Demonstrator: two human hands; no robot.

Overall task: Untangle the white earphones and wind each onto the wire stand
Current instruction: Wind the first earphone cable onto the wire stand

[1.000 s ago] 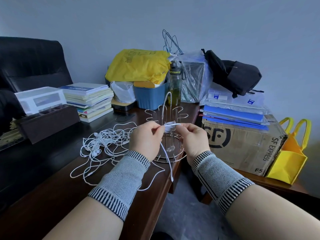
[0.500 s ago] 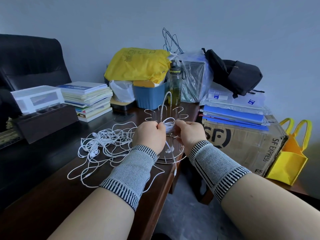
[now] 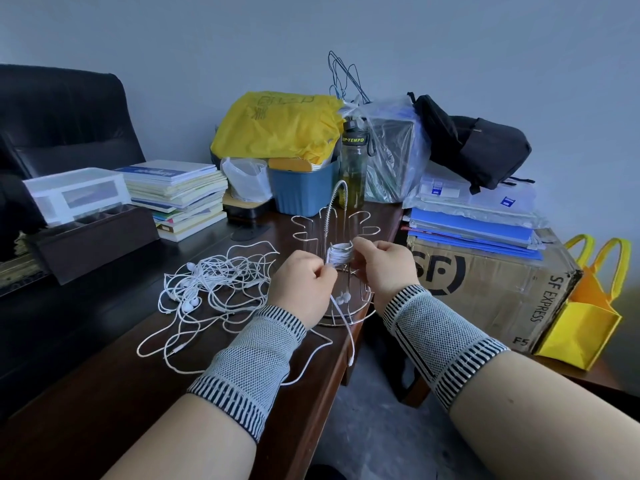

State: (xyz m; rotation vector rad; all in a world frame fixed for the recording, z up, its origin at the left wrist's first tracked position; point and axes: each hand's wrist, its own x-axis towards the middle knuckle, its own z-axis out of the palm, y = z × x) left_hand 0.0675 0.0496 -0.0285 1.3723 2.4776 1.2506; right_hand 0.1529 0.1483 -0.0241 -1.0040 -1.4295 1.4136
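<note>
Both hands are working at the stand (image 3: 332,258): the left hand (image 3: 304,282) is pinching the cord just left of the coil (image 3: 340,255), the right hand (image 3: 384,268) is gripping the coil on its prong. The cord is looking light, limp and slick, so it is wanting steady tension, held close to the wrap. The tangle (image 3: 214,289) is lying left on the dark table (image 3: 86,375), clutter crowding the far edge.
</note>
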